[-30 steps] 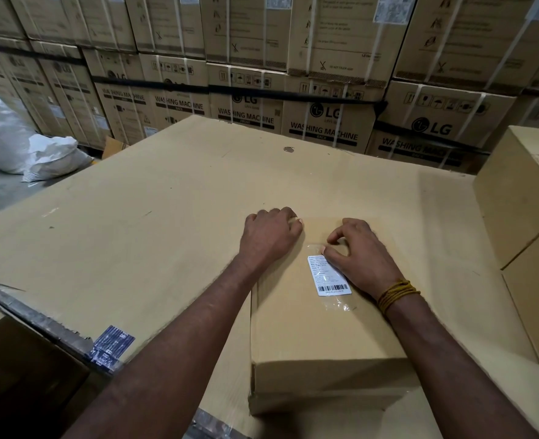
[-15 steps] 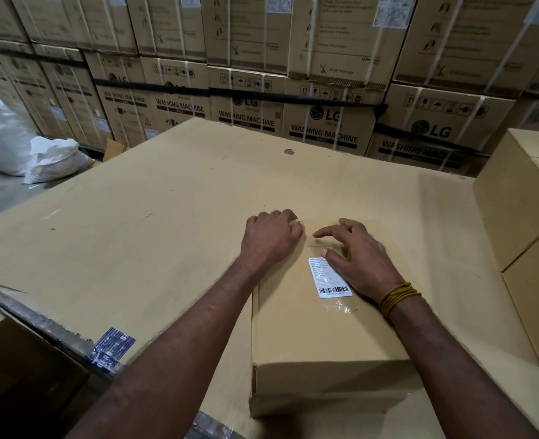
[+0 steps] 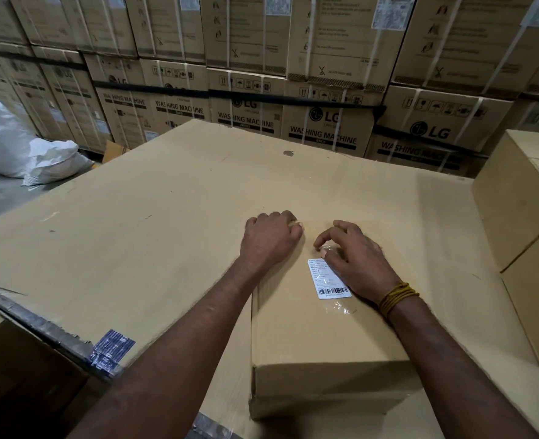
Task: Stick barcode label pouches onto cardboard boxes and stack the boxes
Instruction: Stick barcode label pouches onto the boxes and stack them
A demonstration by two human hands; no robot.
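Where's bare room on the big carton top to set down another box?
Widest bare patch: the big carton top left of the left hand, out to its taped edge. Also bare: behind both hands toward the washing machine cartons. Crowded: the right side, between the labelled box and the stacked boxes.

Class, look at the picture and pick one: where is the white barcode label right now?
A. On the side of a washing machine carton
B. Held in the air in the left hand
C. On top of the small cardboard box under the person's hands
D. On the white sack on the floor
C: the barcode label lies flat in its clear pouch on top of the small cardboard box, beside the right hand.
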